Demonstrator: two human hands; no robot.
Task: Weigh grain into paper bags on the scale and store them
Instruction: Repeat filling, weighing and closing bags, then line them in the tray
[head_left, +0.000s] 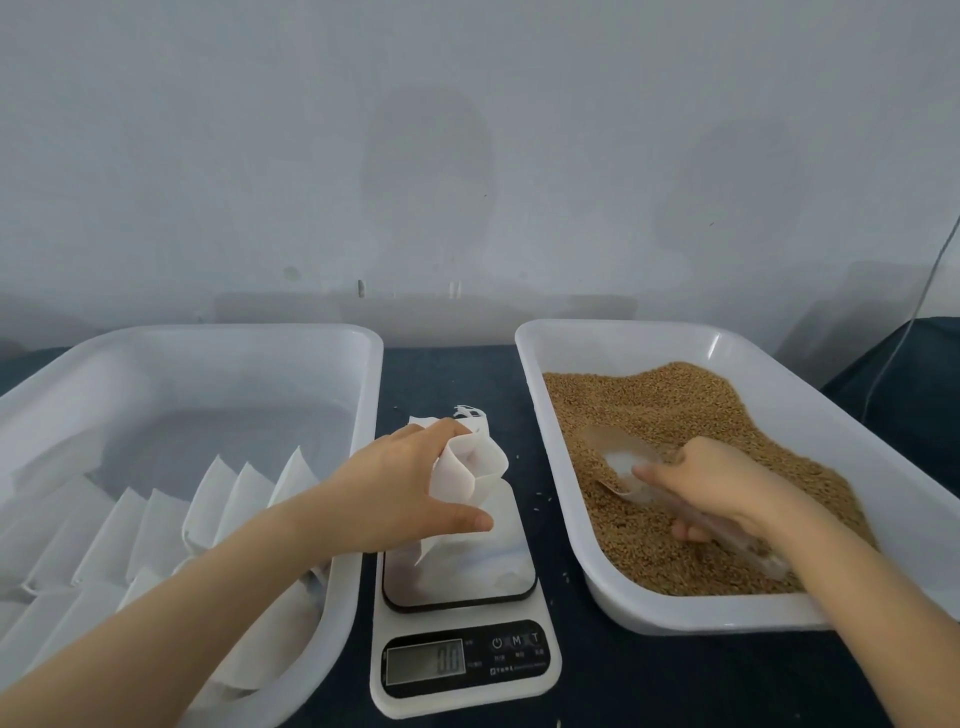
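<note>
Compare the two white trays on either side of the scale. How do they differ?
The left tray holds white paper bags lined up in rows; the right tray holds loose brown grain. The right hand grips a clear scoop inside the right tray; the left tray has no hand in it, as the left hand holds an open bag at the scale. Both are white, rectangular, round-cornered trays.

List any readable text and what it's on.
"0.0", dot faint: scale display.
"M", "T", beside a power symbol: scale buttons.
Small print under buttons: too blurred.
Dark mark on bag top: unreadable.
</note>
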